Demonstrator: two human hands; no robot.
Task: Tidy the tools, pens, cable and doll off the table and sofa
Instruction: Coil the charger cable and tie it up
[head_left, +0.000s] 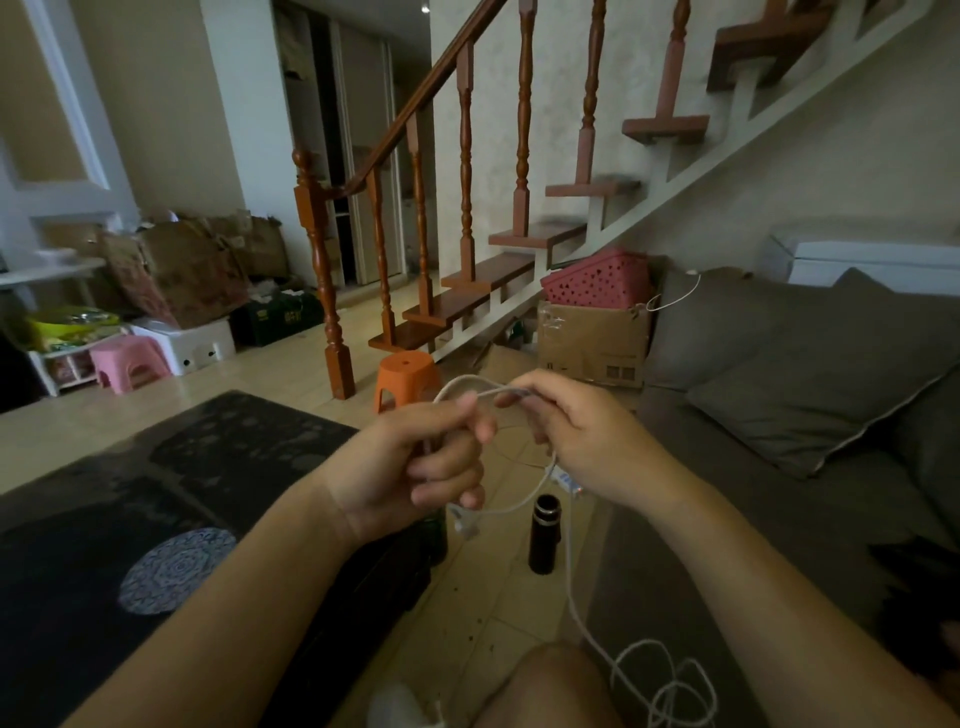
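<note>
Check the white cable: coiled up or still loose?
Mostly loose: the white cable trails from both hands to a tangle on the sofa; only one loop is formed.

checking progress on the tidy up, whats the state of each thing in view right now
left hand: closed on the cable
right hand: pinching the cable near its top loop
cable: white, partly looped between the hands, the rest trailing down to a loose tangle on the sofa
black bottle: upright on the floor, no cap on
orange stool: upright by the stair post
cardboard box: open, pink basket resting on top
</note>
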